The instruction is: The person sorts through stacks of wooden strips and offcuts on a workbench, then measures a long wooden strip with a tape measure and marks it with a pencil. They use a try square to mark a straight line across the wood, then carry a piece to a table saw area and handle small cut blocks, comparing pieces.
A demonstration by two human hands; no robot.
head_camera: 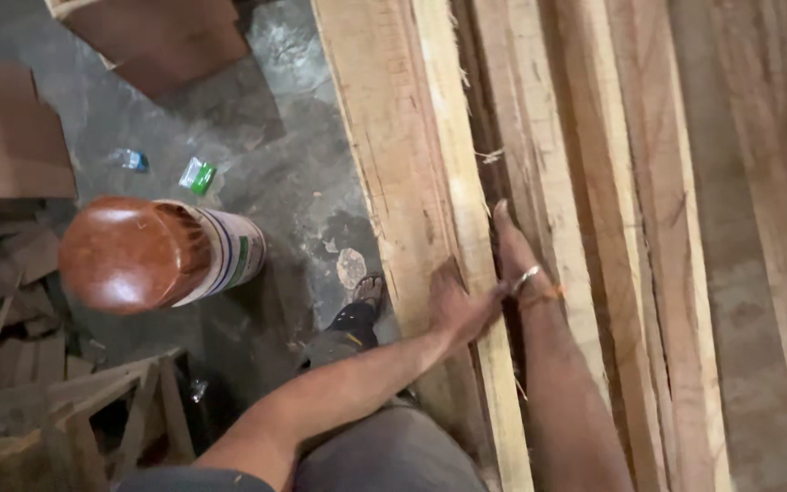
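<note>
The left hand's point(457, 305) fingers curl over the right edge of a pale wooden plank point(412, 182), their tips dipping into the dark gap beside it; they seem closed on that edge, though the tips are hidden and the grip cannot be confirmed. The right hand point(521, 269) lies just beside, fingers straight and pressed together, wedged flat into the same gap against the neighbouring plank point(539, 155); it grasps nothing, and a ring and a thin wrist band show on it.

The pale plank stands at the left edge of a stack of long boards point(685, 228), touching its neighbours. Judging from this, it has been taken in hand but not yet drawn out of the stack.

Left of it, the concrete floor point(257, 155) carries a brown-capped container point(157, 255), offcuts and scraps.
</note>
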